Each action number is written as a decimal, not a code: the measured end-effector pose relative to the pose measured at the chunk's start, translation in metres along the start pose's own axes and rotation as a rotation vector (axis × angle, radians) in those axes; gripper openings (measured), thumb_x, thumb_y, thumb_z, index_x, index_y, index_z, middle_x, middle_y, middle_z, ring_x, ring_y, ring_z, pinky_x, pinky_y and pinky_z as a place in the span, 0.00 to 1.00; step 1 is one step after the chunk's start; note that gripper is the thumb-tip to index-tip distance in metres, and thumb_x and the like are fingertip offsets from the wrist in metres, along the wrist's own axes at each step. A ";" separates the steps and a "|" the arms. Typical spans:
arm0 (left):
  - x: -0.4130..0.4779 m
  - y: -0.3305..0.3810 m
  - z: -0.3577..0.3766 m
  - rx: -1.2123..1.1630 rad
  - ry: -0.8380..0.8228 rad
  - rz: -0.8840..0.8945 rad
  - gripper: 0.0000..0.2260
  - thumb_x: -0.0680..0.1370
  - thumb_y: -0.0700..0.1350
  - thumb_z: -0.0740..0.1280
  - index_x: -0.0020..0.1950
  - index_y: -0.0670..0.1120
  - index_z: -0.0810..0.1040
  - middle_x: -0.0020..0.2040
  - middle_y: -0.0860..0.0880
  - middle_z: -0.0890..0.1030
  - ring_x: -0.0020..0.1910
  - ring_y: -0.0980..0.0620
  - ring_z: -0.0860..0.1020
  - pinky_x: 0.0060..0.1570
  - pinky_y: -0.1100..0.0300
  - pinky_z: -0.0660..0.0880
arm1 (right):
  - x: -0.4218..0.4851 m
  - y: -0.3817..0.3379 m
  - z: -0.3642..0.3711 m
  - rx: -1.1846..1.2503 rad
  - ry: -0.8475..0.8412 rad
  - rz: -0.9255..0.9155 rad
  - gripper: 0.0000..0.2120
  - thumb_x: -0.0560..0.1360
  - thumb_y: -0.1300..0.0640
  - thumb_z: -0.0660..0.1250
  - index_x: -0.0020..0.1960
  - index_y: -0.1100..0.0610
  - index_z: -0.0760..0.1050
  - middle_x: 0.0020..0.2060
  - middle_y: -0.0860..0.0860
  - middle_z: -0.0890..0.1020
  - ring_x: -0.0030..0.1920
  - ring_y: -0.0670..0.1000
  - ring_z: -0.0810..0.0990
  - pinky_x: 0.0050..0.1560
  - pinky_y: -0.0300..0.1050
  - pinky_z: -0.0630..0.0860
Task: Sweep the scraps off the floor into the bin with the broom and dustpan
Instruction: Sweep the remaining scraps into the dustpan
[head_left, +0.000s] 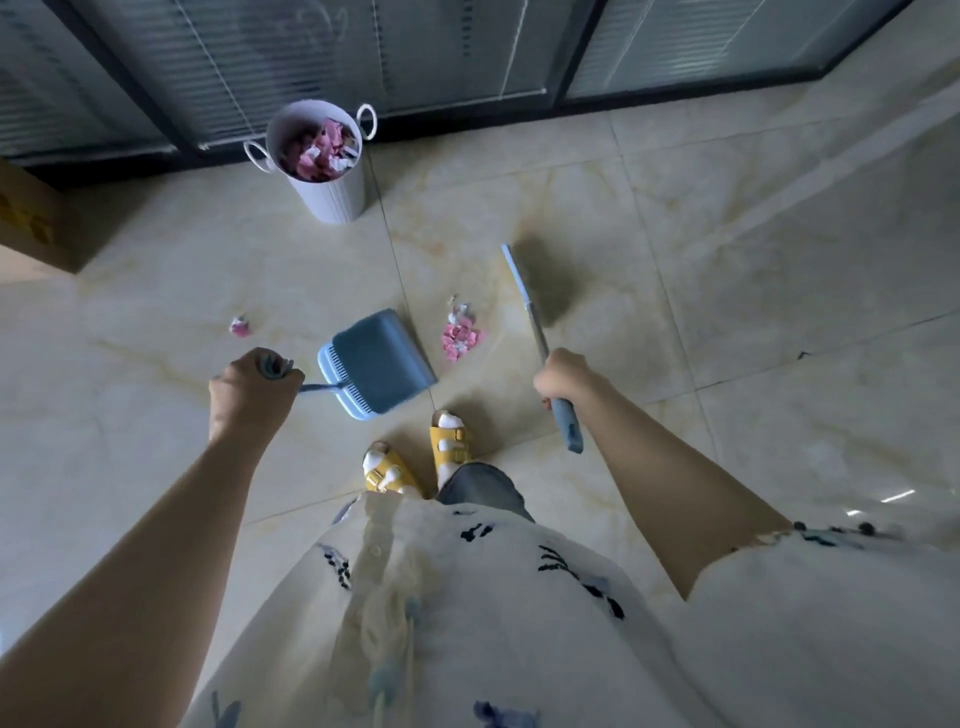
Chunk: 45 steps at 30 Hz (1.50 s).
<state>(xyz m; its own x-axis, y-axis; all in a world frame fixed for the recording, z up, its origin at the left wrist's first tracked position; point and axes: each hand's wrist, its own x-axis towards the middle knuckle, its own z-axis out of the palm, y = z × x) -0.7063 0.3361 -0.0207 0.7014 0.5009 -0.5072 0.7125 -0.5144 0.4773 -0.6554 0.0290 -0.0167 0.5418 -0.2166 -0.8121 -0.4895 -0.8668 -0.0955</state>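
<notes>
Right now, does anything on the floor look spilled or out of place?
Yes: a pile of pink-and-white scraps lies loose on the tiles between the dustpan and broom, and a stray clump sits left of the dustpan. Nothing looks damaged.

Probably an office: dark-framed glass partition walls (556, 78) run along the top of the frame, with grey horizontal slatted blinds (291, 67) behind the panes. Below lies a glossy beige marble-patterned tile floor (727, 234), and a brown cardboard box (31, 218) sits at the left edge.
</notes>
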 end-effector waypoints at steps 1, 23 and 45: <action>0.001 -0.002 0.000 0.015 -0.006 0.010 0.02 0.72 0.43 0.66 0.41 0.46 0.76 0.34 0.42 0.75 0.40 0.38 0.79 0.42 0.50 0.78 | 0.000 -0.006 0.006 -0.040 -0.022 -0.006 0.14 0.74 0.65 0.62 0.59 0.67 0.75 0.49 0.59 0.84 0.51 0.58 0.83 0.53 0.48 0.80; 0.016 -0.026 -0.004 -0.004 0.001 -0.003 0.03 0.72 0.42 0.67 0.41 0.43 0.75 0.39 0.41 0.78 0.39 0.41 0.74 0.37 0.58 0.68 | -0.047 -0.059 -0.013 -0.227 -0.255 -0.110 0.10 0.69 0.66 0.63 0.47 0.67 0.80 0.32 0.57 0.79 0.33 0.55 0.77 0.39 0.45 0.73; 0.004 -0.054 -0.020 -0.022 0.086 -0.078 0.05 0.73 0.41 0.65 0.39 0.45 0.71 0.33 0.45 0.71 0.32 0.44 0.68 0.35 0.58 0.64 | -0.053 -0.120 0.035 -0.268 -0.297 -0.200 0.13 0.67 0.66 0.64 0.50 0.67 0.80 0.30 0.56 0.80 0.32 0.55 0.79 0.37 0.43 0.75</action>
<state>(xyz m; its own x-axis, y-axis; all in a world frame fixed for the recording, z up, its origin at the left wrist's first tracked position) -0.7417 0.3799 -0.0337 0.6425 0.5973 -0.4800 0.7645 -0.4569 0.4547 -0.6497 0.1602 0.0177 0.3694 0.0715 -0.9265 -0.1795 -0.9728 -0.1466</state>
